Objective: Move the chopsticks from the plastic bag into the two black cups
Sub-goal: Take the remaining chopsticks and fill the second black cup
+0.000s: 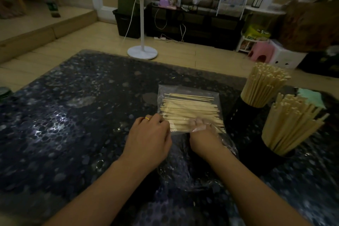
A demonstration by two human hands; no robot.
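Two hands work at the near edge of a clear plastic bag (189,110) lying flat on the dark patterned table (73,115), just right of centre. The left hand (149,134), a gold ring (147,118) on one finger, has its fingers curled down onto the bag's near-left corner, gripping the plastic by the chopstick ends. The right hand (203,132) is pushed inside the bag's mouth, its fingers curled on the chopsticks (190,113) under the film; how tightly they close I cannot tell. The chopsticks lie side by side, pointing 3 to 9 o'clock. At 3 o'clock stand two black cups, the far cup (244,108) and the near cup (266,154), both crammed with upright chopsticks. No writing is legible anywhere.
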